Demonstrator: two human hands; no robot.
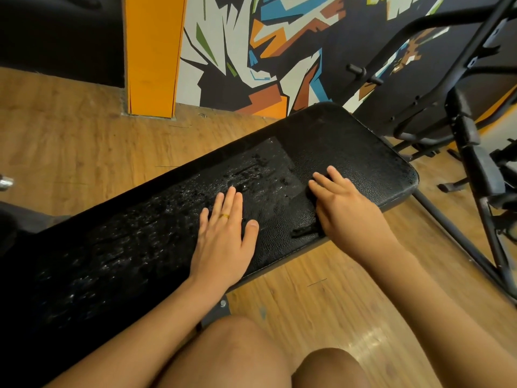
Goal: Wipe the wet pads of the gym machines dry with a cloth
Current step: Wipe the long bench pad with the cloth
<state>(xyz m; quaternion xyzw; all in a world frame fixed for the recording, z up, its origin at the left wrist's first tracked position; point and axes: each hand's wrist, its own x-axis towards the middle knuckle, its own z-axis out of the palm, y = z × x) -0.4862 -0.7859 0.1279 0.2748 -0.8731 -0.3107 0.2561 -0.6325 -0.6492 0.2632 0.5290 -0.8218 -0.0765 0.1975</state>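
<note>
A long black bench pad [145, 242] runs from lower left to upper right. Water droplets cover its left and middle parts, while the pebbled patch between my hands looks dry. My left hand [223, 236], with a gold ring, lies flat on the pad with straight fingers. My right hand [344, 203] presses flat on what looks like a black cloth [300, 161] spread over the pad's right part. The cloth is hard to tell from the pad. Only a straight edge and a small fold by my wrist show it.
The floor [84, 141] is wooden. An orange pillar [152, 54] and a painted wall [251, 46] stand behind the bench. A black metal machine frame [472, 141] stands close on the right. The bench's leg [453, 228] slants across the floor, and my knees [251, 357] are at the bottom.
</note>
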